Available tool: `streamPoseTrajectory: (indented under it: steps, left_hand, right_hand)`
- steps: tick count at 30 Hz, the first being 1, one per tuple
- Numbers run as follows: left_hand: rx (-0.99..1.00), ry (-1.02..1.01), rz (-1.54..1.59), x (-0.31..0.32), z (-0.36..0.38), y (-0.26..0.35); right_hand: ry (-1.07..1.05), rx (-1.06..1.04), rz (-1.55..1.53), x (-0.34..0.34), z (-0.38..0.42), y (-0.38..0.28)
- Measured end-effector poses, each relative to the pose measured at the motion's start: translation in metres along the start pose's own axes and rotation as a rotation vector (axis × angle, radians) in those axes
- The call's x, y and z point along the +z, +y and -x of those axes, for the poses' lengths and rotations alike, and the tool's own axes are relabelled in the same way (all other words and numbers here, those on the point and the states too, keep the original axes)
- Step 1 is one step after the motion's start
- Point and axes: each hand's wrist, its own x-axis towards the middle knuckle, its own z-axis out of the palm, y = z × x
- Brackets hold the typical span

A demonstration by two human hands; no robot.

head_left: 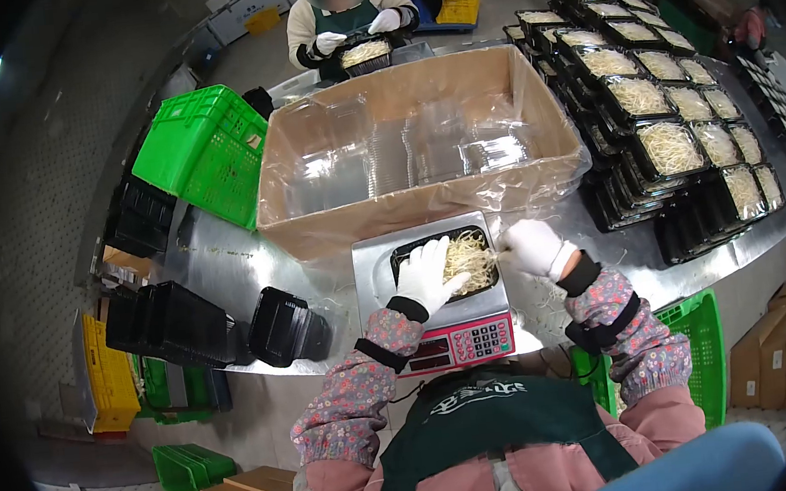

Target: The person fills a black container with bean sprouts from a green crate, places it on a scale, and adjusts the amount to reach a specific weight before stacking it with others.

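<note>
A black tray point(485, 279) filled with pale bean sprouts point(470, 259) sits on a scale point(376, 280) with a red keypad panel. My left hand point(428, 273), in a white glove, lies over the left part of the sprouts with its fingers apart. Just right of the tray is my right hand point(535, 249), also gloved, its fingers pressed together at the ends of some sprout strands. Whether it grips those strands is too small to tell.
Beyond the scale stands a cardboard box point(353, 227) of clear plastic lids. Packed trays point(670, 149) are stacked at the right. Empty black trays point(173, 322) and a green crate point(197, 151) are at the left. A co-worker point(347, 13) holds a filled tray across the table.
</note>
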Motion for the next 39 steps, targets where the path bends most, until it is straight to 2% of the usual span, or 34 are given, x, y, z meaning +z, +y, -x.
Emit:
streamPoseTrajectory:
  steps: [5,7,9,10,11,13,15,17,19,20,21,23,24,25,27,29,31,33,35,37,38,39]
  left_hand:
    - [0.033,0.034,0.144,-0.011,0.007,-0.002]
    - [0.018,0.099,0.316,-0.025,0.015,-0.002]
    - [-0.078,0.163,0.386,-0.035,0.026,-0.006]
    - [-0.178,0.21,0.524,-0.034,0.033,-0.009]
    - [-0.28,0.256,0.662,-0.033,0.041,-0.012]
    - [-0.251,0.317,0.694,-0.029,0.056,-0.019]
    - [-0.378,0.415,1.08,-0.011,0.068,-0.032]
    - [-0.33,0.402,1.067,-0.002,0.079,-0.042]
    - [-0.382,0.416,0.928,-0.003,0.084,-0.04]
    - [-0.37,0.425,0.778,-0.002,0.083,-0.037]
    - [-0.365,0.423,0.782,-0.006,0.076,-0.029]
    - [-0.138,0.372,0.272,-0.013,0.055,-0.013]
    - [-0.048,0.341,0.141,-0.017,0.041,-0.003]
    - [-0.037,0.241,0.022,-0.021,0.03,0.007]
    - [0.005,0.12,-0.079,0.011,0.021,0.003]
    - [0.017,0.158,-0.142,0.02,0.013,0.003]
    - [-0.004,0.123,-0.018,0.014,0.005,0.003]
    - [0.066,0.087,-0.062,0.022,-0.007,-0.01]
    - [0.144,0.032,-0.065,0.022,-0.018,-0.024]
    - [0.113,0.053,0.001,0.016,-0.015,-0.03]
    - [0.05,-0.098,0.075,0.003,-0.017,-0.027]
    - [0.142,0.01,-0.046,0.018,-0.012,-0.043]
  right_hand:
    - [0.046,0.067,-0.172,-0.074,-0.003,0.0]
    - [0.07,0.083,-0.256,-0.083,-0.01,-0.016]
    - [0.112,0.05,-0.501,-0.075,-0.017,-0.032]
    - [0.164,-0.067,-0.497,-0.059,-0.023,-0.034]
    - [0.18,-0.094,-0.542,-0.041,-0.027,-0.043]
    - [0.129,-0.092,-0.296,0.008,-0.037,-0.047]
    - [-0.047,-0.088,-0.078,0.035,-0.037,-0.042]
    - [-0.115,-0.03,-0.116,0.025,-0.032,-0.04]
    - [0.194,-0.107,-0.357,0.022,-0.025,-0.024]
    - [0.219,-0.046,-0.357,0.021,-0.024,-0.019]
    - [0.222,-0.043,-0.353,0.022,-0.023,-0.022]
    - [0.371,-0.041,-0.364,0.029,-0.021,-0.038]
    - [0.373,-0.056,-0.343,0.052,-0.022,-0.041]
    - [0.315,-0.023,-0.405,0.061,-0.023,-0.052]
    - [0.336,0.044,-0.142,0.104,-0.026,-0.053]
    - [0.251,0.138,-0.193,0.103,-0.027,-0.062]
    - [0.26,0.23,-0.28,0.098,-0.035,-0.07]
    - [0.058,0.358,-0.401,0.075,-0.043,-0.075]
    - [0.079,0.345,-0.421,0.085,-0.051,-0.071]
    - [0.131,0.367,-0.33,0.111,-0.058,-0.067]
    - [0.158,0.346,-0.338,0.112,-0.056,-0.071]
    - [0.187,0.334,-0.344,0.11,-0.051,-0.072]
